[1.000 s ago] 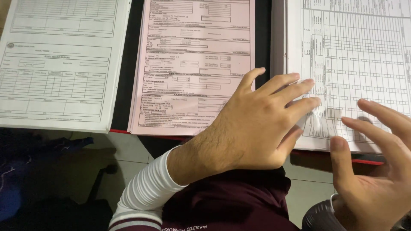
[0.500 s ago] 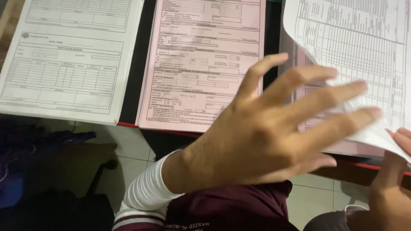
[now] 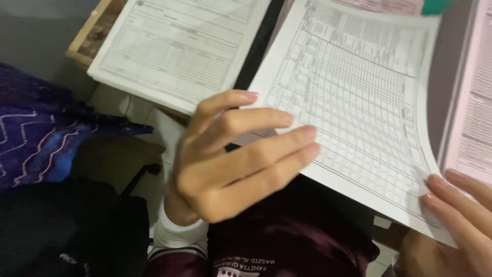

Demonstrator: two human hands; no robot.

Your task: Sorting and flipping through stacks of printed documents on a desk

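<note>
Now two hands, left hand [image 3: 236, 159] spread open, right hand [image 3: 456, 225] pinching one white gridded sheet [image 3: 359, 97].

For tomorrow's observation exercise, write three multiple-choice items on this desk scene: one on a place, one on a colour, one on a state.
1. Where does the right hand touch the lifted white form?
A. top edge
B. lower right corner
C. centre

2. What colour is the sheet at the right edge?
A. pink
B. green
C. yellow

3. How is the left hand?
A. a fist
B. gripping a pen
C. open, fingers spread

Answers:
1. B, its fingertips pinch that corner.
2. A, the sheet is plainly pink.
3. C, the fingers are extended over the form's near edge and nothing shows in them.
</note>
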